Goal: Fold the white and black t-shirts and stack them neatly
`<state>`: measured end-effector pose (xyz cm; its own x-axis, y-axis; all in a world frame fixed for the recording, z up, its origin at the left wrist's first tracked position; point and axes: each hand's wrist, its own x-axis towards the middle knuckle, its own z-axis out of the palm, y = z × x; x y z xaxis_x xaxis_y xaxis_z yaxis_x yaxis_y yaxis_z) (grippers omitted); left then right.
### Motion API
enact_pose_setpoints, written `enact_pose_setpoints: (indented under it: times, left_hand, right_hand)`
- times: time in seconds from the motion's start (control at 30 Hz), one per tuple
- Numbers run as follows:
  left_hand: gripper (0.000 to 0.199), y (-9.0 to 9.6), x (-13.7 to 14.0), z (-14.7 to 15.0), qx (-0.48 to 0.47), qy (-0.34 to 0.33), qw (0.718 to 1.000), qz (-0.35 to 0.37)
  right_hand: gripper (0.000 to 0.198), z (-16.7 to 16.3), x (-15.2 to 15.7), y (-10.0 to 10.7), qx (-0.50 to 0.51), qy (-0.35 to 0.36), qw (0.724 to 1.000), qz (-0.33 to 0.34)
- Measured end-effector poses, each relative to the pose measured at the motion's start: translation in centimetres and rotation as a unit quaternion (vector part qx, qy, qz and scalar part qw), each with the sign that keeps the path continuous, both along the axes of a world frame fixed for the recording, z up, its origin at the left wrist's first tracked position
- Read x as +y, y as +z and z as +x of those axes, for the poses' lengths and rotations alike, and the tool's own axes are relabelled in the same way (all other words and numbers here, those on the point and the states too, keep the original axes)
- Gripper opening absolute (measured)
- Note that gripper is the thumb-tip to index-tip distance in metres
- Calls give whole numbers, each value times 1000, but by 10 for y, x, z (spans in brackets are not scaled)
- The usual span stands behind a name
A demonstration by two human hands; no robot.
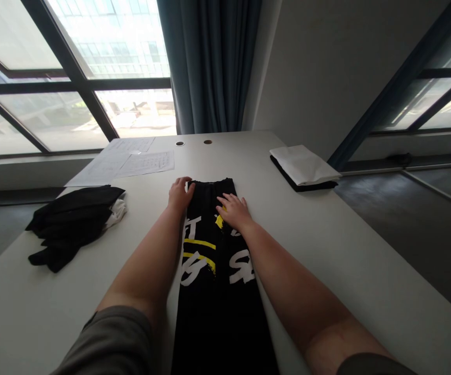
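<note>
A long black garment (221,312) with white lettering and yellow strokes lies flat on the white table, running from the near edge of view to its narrow far end. Its exact kind cannot be made out. At its far left corner, my left hand (179,194) rests against the side edge, fingers bent and the thumb apart from them on the cloth. My right hand (235,211) lies flat on the upper right part of the garment with fingers spread, covering some of the yellow print.
Left on the table (307,250) is a crumpled black cloth (77,221) with a white piece under it. Printed sheets (143,162) lie behind it. To the right is a folded white cloth (305,164) over a black one (301,186). A curtain (210,67) hangs behind.
</note>
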<state>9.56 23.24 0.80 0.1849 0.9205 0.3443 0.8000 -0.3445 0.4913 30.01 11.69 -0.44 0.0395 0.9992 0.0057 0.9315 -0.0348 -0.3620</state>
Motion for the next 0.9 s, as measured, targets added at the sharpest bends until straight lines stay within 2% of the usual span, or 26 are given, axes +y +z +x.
enact_pose_setpoints:
  times: [0.07,0.13,0.23,0.3,0.4,0.5,0.6,0.7,0.8,0.9]
  left_hand:
    - [32,-1,-26,-1,63,-73,995,9]
    - [37,-4,-55,-1,128,-104,986,-9]
    - [54,-8,-98,-2,200,-79,975,-50]
    - [59,-6,-126,-8,223,-53,972,-50]
    - [54,5,-167,-21,233,-33,972,-22]
    - [42,13,-197,-33,260,-18,965,-31]
    - [30,13,-205,-38,280,-30,957,-65]
    - [27,6,-199,-41,267,-32,960,-77]
    - [28,1,-194,-44,252,-8,965,-75]
    - [30,2,-194,-48,245,8,966,-83]
  right_hand:
    - [54,0,1,-1,-5,2,1000,-1]
    - [54,0,1,-3,-9,1,1000,2]
    - [53,-2,-1,-1,-6,-7,1000,21]
    - [48,-3,-5,5,-6,-6,998,57]
    - [35,-7,-19,21,-23,11,993,114]
    - [29,-18,-44,38,-49,32,993,100]
    - [40,-33,-80,48,-71,41,995,60]
    - [50,-48,-117,46,-87,22,996,29]
    - [35,-54,-143,36,-97,4,995,7]
    - [19,-52,-150,30,-71,-19,997,-6]
